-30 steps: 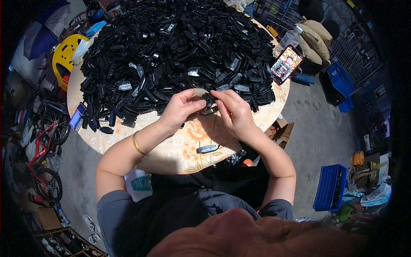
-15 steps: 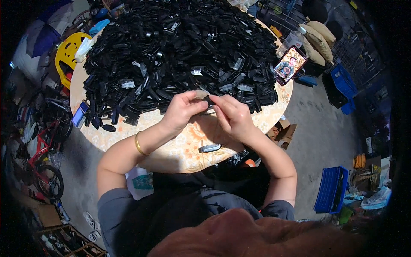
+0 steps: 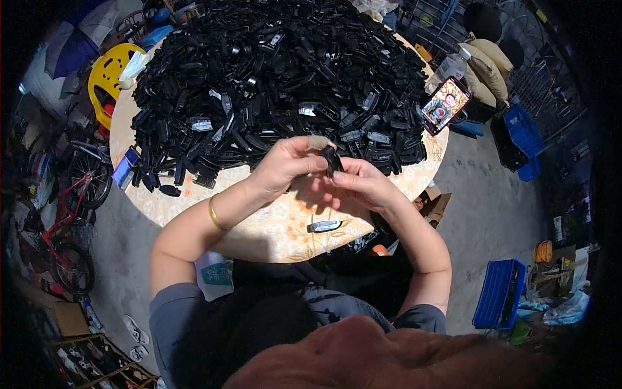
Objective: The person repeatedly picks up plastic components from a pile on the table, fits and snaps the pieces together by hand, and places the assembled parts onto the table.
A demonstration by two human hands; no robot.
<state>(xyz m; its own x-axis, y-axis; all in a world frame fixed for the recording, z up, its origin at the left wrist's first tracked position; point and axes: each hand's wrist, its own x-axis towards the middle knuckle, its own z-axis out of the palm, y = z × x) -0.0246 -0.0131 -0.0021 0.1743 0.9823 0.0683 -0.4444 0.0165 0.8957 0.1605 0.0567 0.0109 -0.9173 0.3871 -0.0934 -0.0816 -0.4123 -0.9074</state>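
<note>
We held a black piece (image 3: 333, 162) over the table (image 3: 272, 217) | fingers of left hand (image 3: 285, 167) and right hand (image 3: 367, 185) clamped on it | lone grey-black piece (image 3: 324, 226) lay apart, perhaps done; heap (image 3: 278, 84) seemingly left

Left fingers (image 3: 317, 163) near right fingers (image 3: 348, 181)
</note>
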